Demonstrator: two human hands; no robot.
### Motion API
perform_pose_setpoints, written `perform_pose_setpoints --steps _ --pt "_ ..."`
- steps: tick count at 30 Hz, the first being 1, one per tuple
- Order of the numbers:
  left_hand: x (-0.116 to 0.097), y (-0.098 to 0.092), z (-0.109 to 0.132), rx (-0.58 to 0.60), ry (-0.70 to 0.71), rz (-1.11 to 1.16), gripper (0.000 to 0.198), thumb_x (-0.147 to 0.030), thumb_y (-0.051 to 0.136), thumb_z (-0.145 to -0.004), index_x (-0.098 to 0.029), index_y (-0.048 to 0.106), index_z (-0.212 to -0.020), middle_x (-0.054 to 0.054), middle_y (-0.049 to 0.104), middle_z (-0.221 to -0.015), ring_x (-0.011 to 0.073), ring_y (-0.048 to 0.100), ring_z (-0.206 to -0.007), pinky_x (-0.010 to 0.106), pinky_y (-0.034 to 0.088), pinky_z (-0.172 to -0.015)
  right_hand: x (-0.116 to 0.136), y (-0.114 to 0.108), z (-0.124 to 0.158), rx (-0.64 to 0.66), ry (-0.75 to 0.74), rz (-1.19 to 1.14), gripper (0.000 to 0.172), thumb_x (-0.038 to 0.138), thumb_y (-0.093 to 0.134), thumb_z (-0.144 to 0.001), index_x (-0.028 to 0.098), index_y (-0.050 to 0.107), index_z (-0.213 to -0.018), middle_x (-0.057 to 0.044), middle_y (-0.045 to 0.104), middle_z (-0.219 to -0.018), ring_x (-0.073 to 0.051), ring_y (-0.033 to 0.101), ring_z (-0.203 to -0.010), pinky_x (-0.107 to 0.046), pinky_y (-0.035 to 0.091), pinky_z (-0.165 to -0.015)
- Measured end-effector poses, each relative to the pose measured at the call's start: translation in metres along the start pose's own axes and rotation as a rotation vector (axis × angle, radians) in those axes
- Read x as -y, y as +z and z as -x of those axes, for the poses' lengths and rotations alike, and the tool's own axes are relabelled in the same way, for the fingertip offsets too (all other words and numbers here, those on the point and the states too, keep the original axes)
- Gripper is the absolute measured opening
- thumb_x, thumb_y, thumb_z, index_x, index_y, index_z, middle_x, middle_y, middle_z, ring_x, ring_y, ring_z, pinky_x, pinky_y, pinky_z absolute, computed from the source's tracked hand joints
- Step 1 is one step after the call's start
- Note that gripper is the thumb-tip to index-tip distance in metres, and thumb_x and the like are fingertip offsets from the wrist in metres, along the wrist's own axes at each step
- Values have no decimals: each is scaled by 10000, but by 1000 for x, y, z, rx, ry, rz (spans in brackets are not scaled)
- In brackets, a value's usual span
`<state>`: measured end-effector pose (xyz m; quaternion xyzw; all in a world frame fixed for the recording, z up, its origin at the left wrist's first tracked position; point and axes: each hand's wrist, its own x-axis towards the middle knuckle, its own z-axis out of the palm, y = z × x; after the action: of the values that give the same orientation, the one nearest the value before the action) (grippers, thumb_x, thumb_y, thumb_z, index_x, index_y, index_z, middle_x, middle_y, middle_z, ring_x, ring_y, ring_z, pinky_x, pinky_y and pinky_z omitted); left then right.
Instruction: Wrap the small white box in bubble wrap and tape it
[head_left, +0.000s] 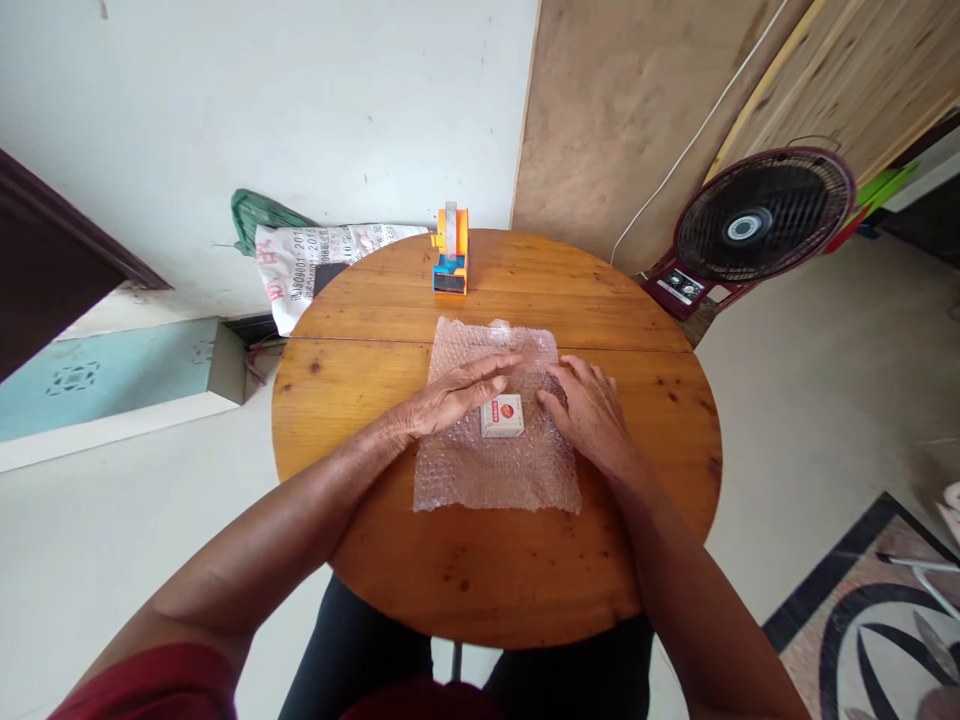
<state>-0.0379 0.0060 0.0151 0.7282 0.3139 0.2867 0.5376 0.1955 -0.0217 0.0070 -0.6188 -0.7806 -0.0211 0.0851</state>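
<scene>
A sheet of bubble wrap [495, 480] lies flat on the round wooden table [465, 580]. On its middle sits a small white box [501, 418] with a red round mark and red lettering. My left hand [461, 392] is at the box's left and far side, fingers stretched out over the wrap, thumb close to the box's top edge. To the right of the box, my right hand [589, 405] rests at the wrap's right edge with its fingers apart. Neither hand is wrapped round the box.
An orange and blue tape dispenser [451, 250] with a roll of clear tape stands near the table's far edge. A dark red fan [750, 230] is beyond the table on the right. Behind the table's left side is a white printed sack [289, 275] by the wall.
</scene>
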Motion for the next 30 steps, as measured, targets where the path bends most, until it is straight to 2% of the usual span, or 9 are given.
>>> perform_pose_setpoints --steps 6,14,26,30 --pt "1 1 -1 24 -11 -34 642 -612 351 -960 -258 387 -1494 61 520 -1467 284 359 -1434 459 240 -1205 0 -1 1 -6 7 -4 417 358 470 -953 165 547 -1315 -143 548 -1373 -324 504 -1187 -441 379 -939" --pt "-2 1 -1 63 -82 -108 677 -646 283 -956 -268 343 -1513 47 460 -1515 266 287 -1475 463 180 -1229 0 -1 0 13 56 59 388 406 434 -971 182 612 -1233 -161 548 -1366 -329 518 -1154 -452 380 -921" --pt "4 1 -2 53 -41 -1 649 -654 329 -944 -275 435 -1460 52 532 -1457 271 342 -1448 454 211 -1215 0 -2 0 -78 0 9 359 357 413 -969 188 634 -1197 -154 576 -1332 -322 515 -1144 -447 380 -903" --pt "7 1 -3 73 -45 40 636 -664 328 -940 -280 499 -1418 61 545 -1444 283 398 -1416 483 268 -1192 -1 -2 1 -83 -13 -22 339 327 420 -966 202 642 -1190 -131 589 -1303 -304 524 -1114 -431 379 -899"
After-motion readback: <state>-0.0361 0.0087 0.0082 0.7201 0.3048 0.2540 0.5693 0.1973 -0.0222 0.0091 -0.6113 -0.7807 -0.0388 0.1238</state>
